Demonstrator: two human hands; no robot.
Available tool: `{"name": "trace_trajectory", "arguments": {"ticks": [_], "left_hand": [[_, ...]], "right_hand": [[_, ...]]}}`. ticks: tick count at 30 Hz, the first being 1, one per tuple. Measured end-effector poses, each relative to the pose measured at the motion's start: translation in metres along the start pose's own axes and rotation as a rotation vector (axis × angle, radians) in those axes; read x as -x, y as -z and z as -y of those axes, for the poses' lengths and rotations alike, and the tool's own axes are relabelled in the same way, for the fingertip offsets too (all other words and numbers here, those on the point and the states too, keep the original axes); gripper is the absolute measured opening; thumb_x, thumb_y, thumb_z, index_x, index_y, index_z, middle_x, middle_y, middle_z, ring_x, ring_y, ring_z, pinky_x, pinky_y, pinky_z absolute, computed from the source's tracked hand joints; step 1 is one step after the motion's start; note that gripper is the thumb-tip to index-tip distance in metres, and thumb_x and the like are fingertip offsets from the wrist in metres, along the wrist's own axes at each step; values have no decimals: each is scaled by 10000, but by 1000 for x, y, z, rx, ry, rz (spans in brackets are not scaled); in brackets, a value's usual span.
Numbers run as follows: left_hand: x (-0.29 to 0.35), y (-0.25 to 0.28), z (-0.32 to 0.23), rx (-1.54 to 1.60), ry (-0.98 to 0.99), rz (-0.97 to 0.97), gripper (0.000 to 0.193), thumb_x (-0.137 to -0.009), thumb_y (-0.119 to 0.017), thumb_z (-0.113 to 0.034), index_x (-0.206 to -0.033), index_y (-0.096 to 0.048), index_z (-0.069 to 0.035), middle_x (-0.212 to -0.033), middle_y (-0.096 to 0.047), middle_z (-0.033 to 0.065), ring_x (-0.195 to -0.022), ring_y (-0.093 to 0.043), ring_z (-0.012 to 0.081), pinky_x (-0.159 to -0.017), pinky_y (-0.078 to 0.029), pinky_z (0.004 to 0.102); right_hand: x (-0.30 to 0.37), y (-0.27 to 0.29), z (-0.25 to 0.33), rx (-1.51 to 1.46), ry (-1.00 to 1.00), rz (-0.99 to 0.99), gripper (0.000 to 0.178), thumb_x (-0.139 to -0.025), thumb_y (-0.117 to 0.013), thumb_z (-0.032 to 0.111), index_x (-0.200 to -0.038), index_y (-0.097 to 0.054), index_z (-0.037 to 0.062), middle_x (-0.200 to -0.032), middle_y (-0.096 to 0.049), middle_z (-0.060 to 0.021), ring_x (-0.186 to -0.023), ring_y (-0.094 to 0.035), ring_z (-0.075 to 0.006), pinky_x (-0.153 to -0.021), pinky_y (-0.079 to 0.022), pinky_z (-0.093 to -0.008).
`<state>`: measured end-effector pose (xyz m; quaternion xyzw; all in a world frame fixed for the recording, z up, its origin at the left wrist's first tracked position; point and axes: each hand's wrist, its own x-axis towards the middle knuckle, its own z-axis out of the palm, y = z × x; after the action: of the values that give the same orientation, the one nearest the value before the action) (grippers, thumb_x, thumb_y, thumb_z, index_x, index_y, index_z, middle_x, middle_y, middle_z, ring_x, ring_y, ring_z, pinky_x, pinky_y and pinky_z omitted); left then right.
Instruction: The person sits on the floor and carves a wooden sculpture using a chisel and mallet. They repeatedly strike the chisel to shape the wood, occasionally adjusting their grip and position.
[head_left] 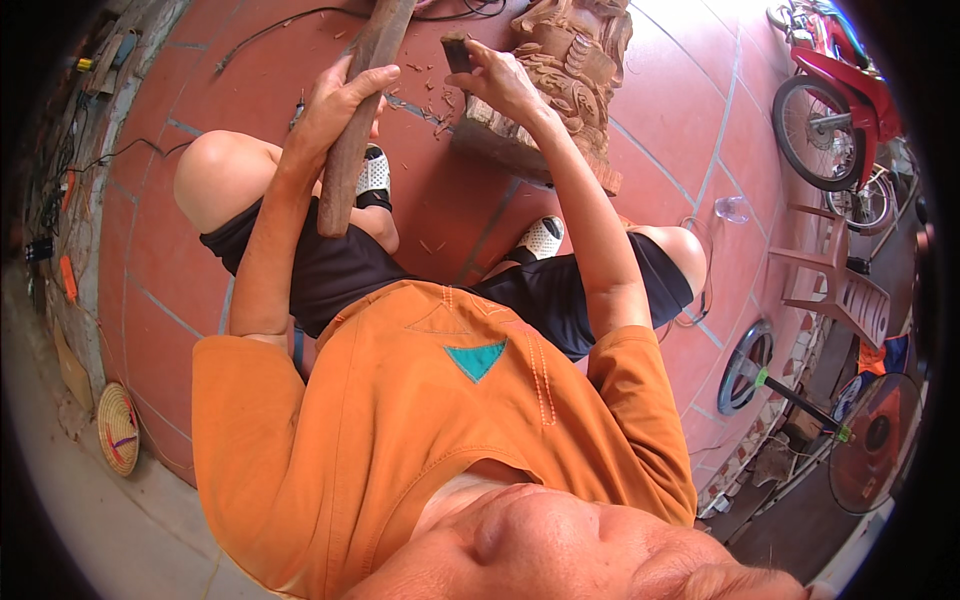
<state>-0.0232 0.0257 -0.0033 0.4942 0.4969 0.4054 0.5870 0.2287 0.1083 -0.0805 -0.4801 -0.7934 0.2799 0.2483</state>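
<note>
My left hand (340, 105) is wrapped round a long wooden club (352, 165), which slants from the top edge of the view down over my left thigh. My right hand (500, 85) pinches a short, dark, stick-like tool (457, 52); its other end is hidden, so its exact kind cannot be told. Just right of that hand a carved brown wooden sculpture (575, 60) with deep relief lies on the floor, its squared block base (510, 148) toward me. Whether the tool touches the carving cannot be told.
Wood shavings (432, 110) litter the red tiled floor (160, 270) between my feet. A black cable (270, 38) runs across the upper left. To the right are a red motorbike (845, 100), a plastic chair (845, 280), a standing fan (872, 440) and a clear cup (733, 209).
</note>
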Motion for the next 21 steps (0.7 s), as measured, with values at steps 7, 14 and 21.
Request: {"name": "trace_trajectory", "arguments": {"ticks": [7,14,21], "left_hand": [[1,-4,1,-13,0,17,416,-978,-716,-341,-1236,-586,-43,-690,-586,3,-458,-544,58,-435,-454,193],[1,-5,1,-21,6,15,423,-979,-716,-339,-1252,-584,-46,-692,-589,4,-459,-551,61,-438,-462,193],[1,-4,2,-34,12,-1,400,-976,-719,-339,-1220,-587,-51,-694,-593,7,-460,-555,63,-440,-463,191]], "right_hand": [[3,0,5,-18,43,-55,476,-834,-825,328,-1160,-648,30,-937,-733,-218,-900,-715,-420,-785,-552,-472],[-1,-1,2,-2,37,-21,462,-838,-822,317,-1159,-648,33,-947,-735,-217,-914,-713,-425,-784,-551,-479],[-3,-3,2,0,69,-10,454,-832,-824,313,-1153,-649,44,-953,-738,-204,-925,-712,-417,-791,-550,-482]]}}
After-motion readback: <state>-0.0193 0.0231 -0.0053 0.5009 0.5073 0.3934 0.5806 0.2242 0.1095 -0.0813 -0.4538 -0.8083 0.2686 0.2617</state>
